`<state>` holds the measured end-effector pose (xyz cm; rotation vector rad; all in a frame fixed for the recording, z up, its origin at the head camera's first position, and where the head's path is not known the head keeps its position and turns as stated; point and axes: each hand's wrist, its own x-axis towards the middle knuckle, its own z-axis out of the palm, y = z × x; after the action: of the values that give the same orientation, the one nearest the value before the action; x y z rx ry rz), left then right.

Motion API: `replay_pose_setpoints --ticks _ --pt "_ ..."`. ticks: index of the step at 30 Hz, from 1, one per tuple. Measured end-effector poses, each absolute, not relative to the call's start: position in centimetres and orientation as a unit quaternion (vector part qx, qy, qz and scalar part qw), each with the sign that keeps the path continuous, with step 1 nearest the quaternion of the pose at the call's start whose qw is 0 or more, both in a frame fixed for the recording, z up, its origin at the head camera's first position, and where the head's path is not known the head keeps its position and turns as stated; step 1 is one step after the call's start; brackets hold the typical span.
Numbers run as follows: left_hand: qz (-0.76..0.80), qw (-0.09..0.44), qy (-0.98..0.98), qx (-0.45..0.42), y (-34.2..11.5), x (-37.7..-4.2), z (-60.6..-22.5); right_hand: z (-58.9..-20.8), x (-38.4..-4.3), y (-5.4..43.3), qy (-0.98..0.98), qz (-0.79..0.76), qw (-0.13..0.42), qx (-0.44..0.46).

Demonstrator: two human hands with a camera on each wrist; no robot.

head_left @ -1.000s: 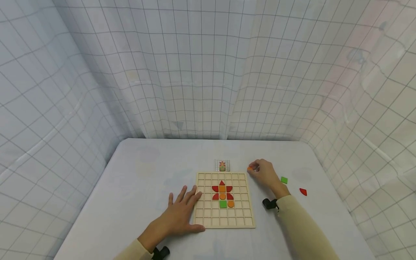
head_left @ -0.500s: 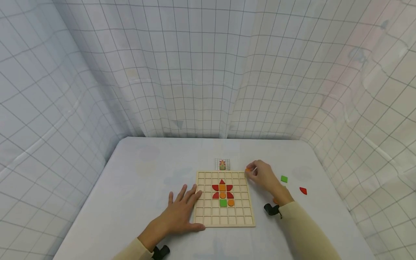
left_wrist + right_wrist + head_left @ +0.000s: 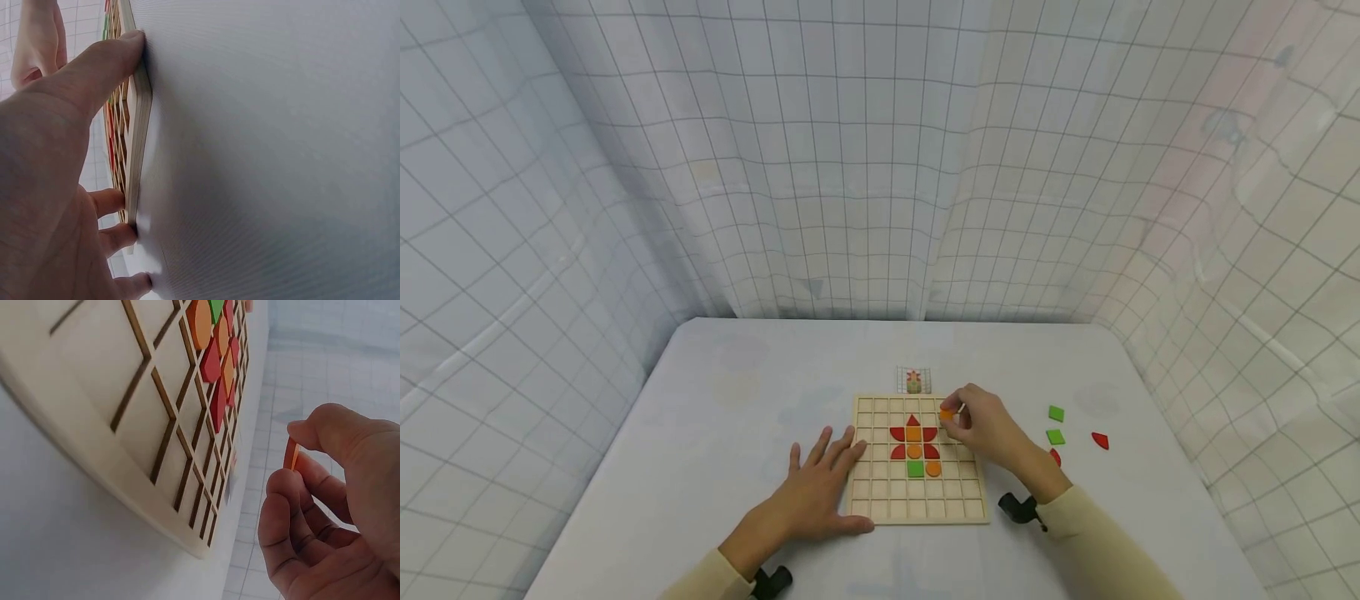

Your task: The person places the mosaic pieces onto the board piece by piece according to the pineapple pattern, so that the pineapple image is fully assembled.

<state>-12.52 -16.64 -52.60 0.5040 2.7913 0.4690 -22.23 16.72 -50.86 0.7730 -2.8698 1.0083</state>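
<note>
One orange piece (image 3: 947, 414), perhaps round, sits pinched at the tip of the right grip (image 3: 991, 427).

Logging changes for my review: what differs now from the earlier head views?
The right hand, pinching an orange piece, moved left and nearer, from the far right corner of the board to over its squares; its wrist uncovered a green square. Nothing was released. The left hand stayed at the board's left edge; the inlaid pieces stayed put.
</note>
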Motion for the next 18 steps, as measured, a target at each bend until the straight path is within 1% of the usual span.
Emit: replay_pose_setpoints --ticks 12,18 --pt "0.158 0.132 0.963 0.176 -16.6 -12.5 -52.3 -51.4 -20.0 13.9 -0.885 0.319 -0.013 0.339" --pt "0.167 0.13 0.961 0.18 -16.6 -12.5 -52.3 -51.9 -19.1 12.7 -0.88 0.299 -0.037 0.366"
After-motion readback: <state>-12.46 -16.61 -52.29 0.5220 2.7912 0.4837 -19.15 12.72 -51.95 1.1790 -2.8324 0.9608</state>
